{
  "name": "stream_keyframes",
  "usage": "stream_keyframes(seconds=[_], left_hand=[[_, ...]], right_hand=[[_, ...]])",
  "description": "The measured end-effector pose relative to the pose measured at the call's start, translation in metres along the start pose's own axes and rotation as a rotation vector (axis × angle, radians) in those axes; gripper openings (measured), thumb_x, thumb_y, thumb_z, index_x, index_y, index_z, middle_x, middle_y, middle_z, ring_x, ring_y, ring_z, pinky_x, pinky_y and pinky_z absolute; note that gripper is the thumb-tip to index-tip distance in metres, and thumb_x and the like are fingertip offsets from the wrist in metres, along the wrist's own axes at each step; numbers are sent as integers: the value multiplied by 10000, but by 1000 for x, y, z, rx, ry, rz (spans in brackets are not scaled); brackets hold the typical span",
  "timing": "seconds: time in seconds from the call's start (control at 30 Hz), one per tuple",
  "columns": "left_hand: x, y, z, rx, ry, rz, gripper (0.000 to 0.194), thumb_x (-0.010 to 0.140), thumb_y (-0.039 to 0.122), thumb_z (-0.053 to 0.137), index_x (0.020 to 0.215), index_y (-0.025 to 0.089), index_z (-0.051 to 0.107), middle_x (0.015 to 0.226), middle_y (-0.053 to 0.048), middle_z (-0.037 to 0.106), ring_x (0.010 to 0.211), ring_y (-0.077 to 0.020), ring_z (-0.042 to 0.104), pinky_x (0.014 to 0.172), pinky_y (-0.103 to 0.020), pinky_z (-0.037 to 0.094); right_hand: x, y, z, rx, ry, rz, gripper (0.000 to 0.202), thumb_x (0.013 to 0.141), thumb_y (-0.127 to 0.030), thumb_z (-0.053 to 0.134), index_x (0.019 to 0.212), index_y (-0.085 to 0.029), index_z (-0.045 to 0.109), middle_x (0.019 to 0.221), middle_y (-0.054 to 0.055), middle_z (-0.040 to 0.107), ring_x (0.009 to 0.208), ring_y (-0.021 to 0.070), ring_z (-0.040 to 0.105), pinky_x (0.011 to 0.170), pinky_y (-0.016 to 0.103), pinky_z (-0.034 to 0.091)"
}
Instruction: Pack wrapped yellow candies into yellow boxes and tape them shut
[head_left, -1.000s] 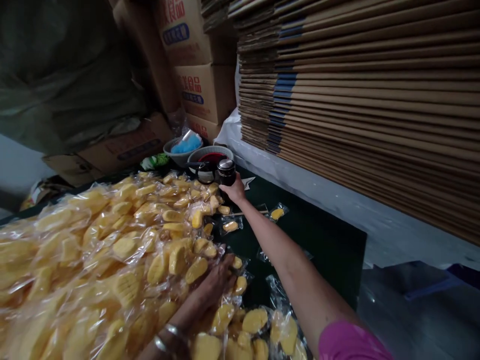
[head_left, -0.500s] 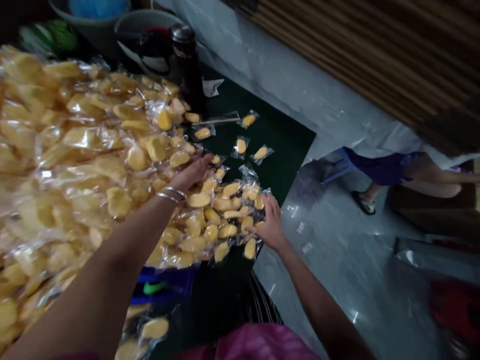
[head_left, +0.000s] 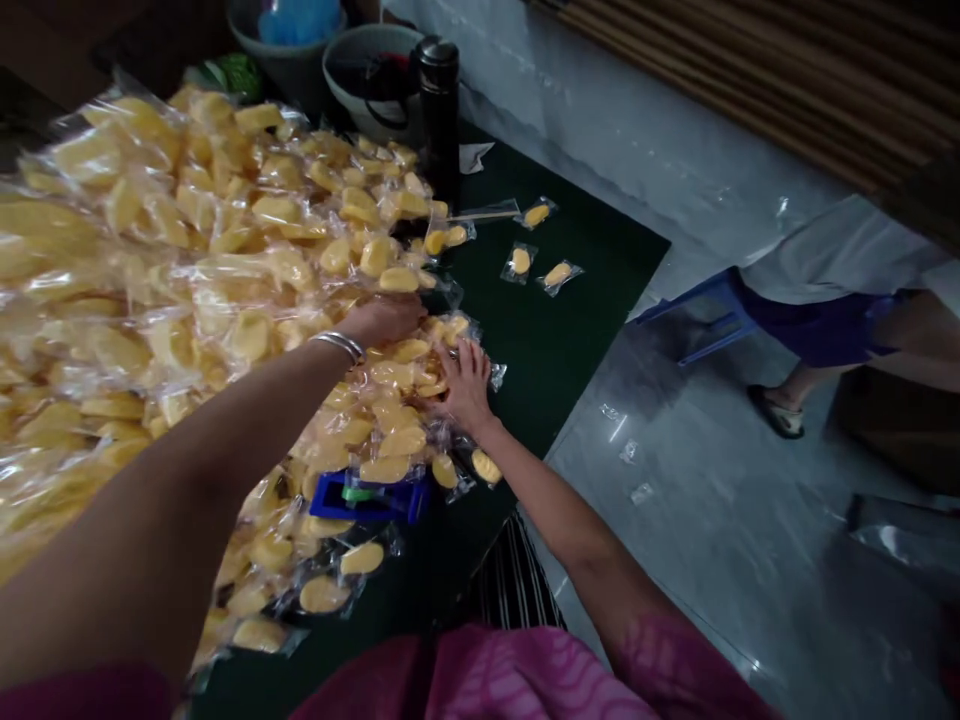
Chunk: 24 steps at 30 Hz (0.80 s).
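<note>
A large heap of yellow, oval, sponge-like pieces in clear plastic wrappers (head_left: 247, 335) covers the left and middle of the dark green table (head_left: 592, 290). My left hand (head_left: 386, 320), with silvery bangles at its wrist, lies on the heap, fingers stretched out and their tips partly hidden among the packets. Close to it on the right, my right hand (head_left: 466, 390) rests on the heap's edge with its fingers spread. Packets lie beneath and between both hands. A blue plastic holder with a green part (head_left: 405, 500) sits below the hands, partly covered by packets.
A few single packets (head_left: 559, 273) lie apart near a thin stick (head_left: 484, 215). A black flask (head_left: 439, 120) and two buckets (head_left: 375, 110) stand at the back. Beyond the table edge, a seated person's leg (head_left: 799, 385) shows near a blue stool (head_left: 697, 310).
My right hand has moved left, bringing packets at the heap's edge closer to my left hand. The camera view has shifted, showing more of the blue holder.
</note>
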<state>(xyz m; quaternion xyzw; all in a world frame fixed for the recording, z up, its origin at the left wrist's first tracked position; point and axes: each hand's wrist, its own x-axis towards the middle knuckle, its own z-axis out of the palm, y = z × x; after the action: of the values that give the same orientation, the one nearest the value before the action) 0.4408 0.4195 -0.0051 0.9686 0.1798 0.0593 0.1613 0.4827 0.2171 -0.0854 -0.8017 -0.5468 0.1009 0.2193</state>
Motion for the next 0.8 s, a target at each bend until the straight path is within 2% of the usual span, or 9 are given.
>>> stream_keyframes(seconds=[0.1,0.17,0.23,0.3,0.4,0.5,0.57,0.63,0.8], left_hand=[[-4,23,-28,19,-98,-38,183,951,238,619,1079,115,665,1055,-64,703,924,-171,681,872,-390,570],[-20,48,-50,24,-74,-66,212,955,152,572,1147,135,662,1141,-68,706,1047,-169,659,994,-382,515],[-60,76,-69,30,-1,-95,299,973,143,517,1256,157,613,1252,-76,675,1159,-162,611,1060,-344,460],[-123,102,-74,51,110,-170,353,997,243,492,1332,140,538,1298,-127,632,1210,-219,578,1050,-398,465],[-230,131,-46,59,370,-478,668,884,404,672,1446,180,390,1351,-178,567,1281,-358,523,1048,-545,451],[-295,147,6,26,279,-706,968,786,486,759,1530,207,206,1523,-232,379,1437,-464,316,1115,-672,330],[-308,148,29,-11,247,-750,991,790,503,748,1533,199,168,1549,-256,321,1460,-490,251,1123,-708,284],[-308,140,35,-67,216,-705,955,823,475,718,1532,182,150,1538,-268,329,1457,-475,275,1131,-688,296],[-316,108,10,-166,61,-480,895,756,258,769,1490,213,260,1463,-190,465,1386,-384,442,1122,-556,410]], right_hand=[[7,0,-2,38,-27,-41,942,765,-741,640,1528,-251,384,1597,170,272,1471,411,181,1172,598,150],[8,5,-8,81,-39,-55,909,787,-707,647,1529,-253,384,1599,172,276,1469,421,188,1167,607,151],[8,12,-14,126,-53,-71,896,793,-666,674,1528,-242,387,1596,185,279,1468,432,191,1159,623,157],[10,19,-18,170,-66,-94,924,764,-633,726,1521,-221,395,1592,195,284,1470,427,202,1161,615,182],[14,29,-22,230,-66,-121,997,720,-629,763,1522,-184,371,1594,202,267,1480,377,226,1176,556,240],[8,40,-28,273,-18,-100,1020,757,-662,704,1541,-157,291,1604,219,213,1501,356,196,1184,558,245],[-5,50,-36,293,26,-75,1030,775,-686,664,1550,-156,242,1615,222,160,1514,376,135,1189,598,205],[-25,63,-46,309,50,-64,1045,774,-711,643,1558,-172,210,1624,214,119,1520,395,86,1188,633,169],[-69,84,-58,355,-35,-111,1093,702,-764,678,1534,-171,291,1580,228,251,1486,408,229,1171,621,256]])
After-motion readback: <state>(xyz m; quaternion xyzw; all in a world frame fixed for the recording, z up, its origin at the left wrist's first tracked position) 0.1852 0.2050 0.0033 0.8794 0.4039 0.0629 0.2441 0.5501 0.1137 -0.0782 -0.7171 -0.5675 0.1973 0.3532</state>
